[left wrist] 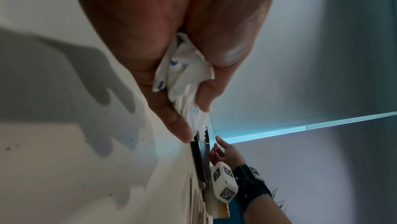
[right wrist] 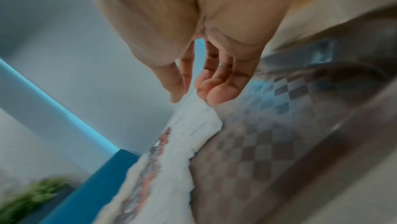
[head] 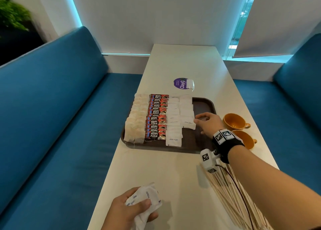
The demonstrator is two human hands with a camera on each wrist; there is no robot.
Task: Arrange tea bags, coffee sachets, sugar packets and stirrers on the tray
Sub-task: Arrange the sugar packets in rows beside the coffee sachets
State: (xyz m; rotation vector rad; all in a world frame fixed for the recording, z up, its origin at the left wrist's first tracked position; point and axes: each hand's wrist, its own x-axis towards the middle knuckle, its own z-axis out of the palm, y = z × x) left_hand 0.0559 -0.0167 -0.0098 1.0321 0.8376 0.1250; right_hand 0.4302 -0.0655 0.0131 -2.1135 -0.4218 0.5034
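A dark brown tray holds a column of tea bags, a column of red coffee sachets and two columns of white sugar packets. My right hand hovers over the tray just right of the sugar packets, fingers relaxed and holding nothing; in the right wrist view its fingertips are by the edge of a sugar packet. My left hand grips a crumpled bunch of sugar packets near the table's front edge, as the left wrist view shows. Wooden stirrers lie on the table under my right forearm.
Two orange cups stand right of the tray. Beyond it, a purple round sticker has one tea bag on it. Blue bench seats flank the narrow white table.
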